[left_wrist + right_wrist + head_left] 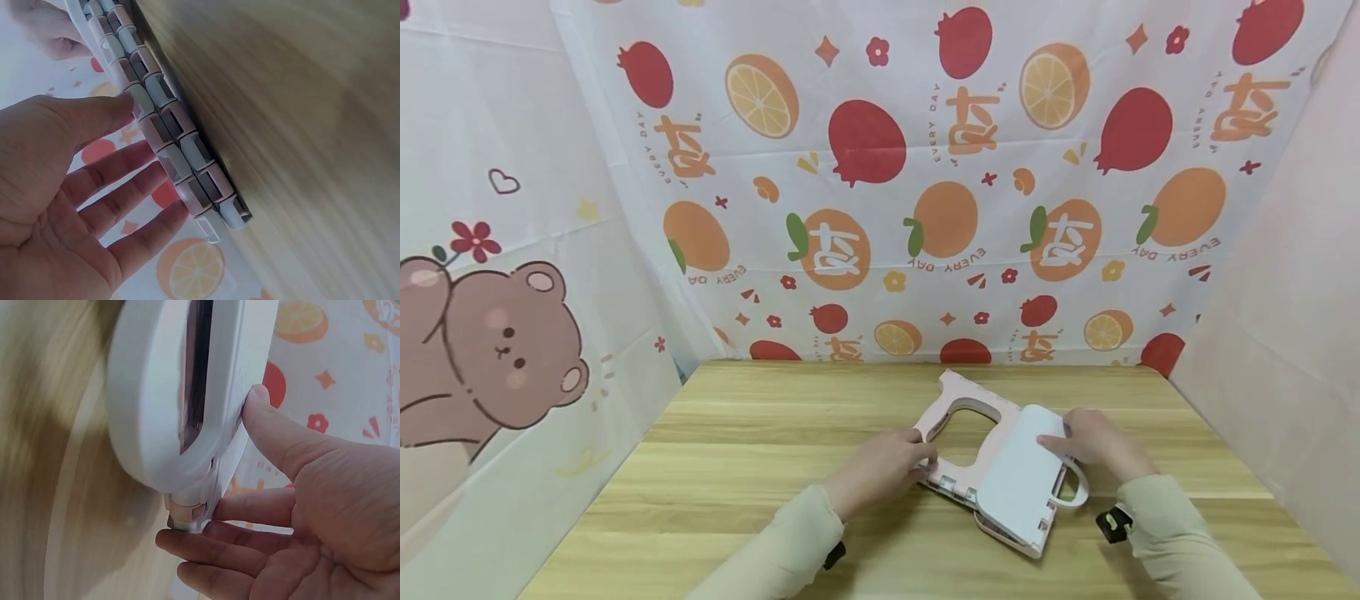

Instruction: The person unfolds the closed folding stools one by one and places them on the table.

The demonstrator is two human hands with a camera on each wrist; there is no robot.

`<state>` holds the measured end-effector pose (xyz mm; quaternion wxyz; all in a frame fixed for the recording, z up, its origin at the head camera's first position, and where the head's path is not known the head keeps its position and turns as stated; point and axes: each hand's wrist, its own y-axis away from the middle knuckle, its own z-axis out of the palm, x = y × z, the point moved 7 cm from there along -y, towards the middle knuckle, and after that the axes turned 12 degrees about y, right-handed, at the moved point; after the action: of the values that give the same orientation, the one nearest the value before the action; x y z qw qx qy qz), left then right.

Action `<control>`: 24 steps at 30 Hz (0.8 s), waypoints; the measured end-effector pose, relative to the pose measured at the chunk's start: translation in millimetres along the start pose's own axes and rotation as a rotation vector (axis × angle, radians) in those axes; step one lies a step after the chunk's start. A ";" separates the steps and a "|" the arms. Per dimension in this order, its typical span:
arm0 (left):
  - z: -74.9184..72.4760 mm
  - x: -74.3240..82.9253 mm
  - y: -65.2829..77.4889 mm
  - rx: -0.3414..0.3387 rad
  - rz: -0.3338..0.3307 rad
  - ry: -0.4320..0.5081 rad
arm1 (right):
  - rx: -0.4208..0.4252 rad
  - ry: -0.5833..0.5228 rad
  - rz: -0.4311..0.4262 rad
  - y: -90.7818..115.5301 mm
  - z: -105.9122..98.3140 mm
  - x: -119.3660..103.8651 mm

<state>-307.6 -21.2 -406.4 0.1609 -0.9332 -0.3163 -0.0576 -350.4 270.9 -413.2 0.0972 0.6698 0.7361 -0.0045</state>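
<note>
A pink and white folding plastic stool [1017, 479] lies partly unfolded on the table, its pink leg frame [943, 414] with a large cutout spread to the left. At that frame's lower left corner, my left hand [883, 468] grips the edge. The left wrist view shows the thumb and fingertips against a row of hinge knuckles [164, 125]. My right hand [1096, 442] holds the white panel's right edge. In the right wrist view its thumb presses the panel face and its fingers lie by the edge, beside the white loop handle [140, 419].
The wood-grain table [760, 450] extends on both sides of the stool. Behind it hangs a fruit-printed curtain [880, 325], with a bear-printed sheet [625, 350] on the left and a pale sheet [1270, 333] on the right. A black strap piece [1112, 525] sits at the right wrist.
</note>
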 end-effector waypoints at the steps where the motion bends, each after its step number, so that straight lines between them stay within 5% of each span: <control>1: -0.7 -1.2 3.1 0.001 -0.006 0.006 | 0.001 -0.002 0.000 0.1 0.8 -3.2; 9: -8.0 -6.9 22.7 0.017 -0.060 0.019 | 0.045 -0.021 -0.026 0.8 3.6 -22.5; 24: -23.8 -11.7 51.0 0.124 -0.020 0.027 | 0.112 -0.075 -0.050 3.0 11.5 -51.6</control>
<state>-286.0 -74.0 -399.9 0.2222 -0.9173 -0.3263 -0.0521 -341.5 218.8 -416.3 0.0870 0.6549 0.7471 -0.0729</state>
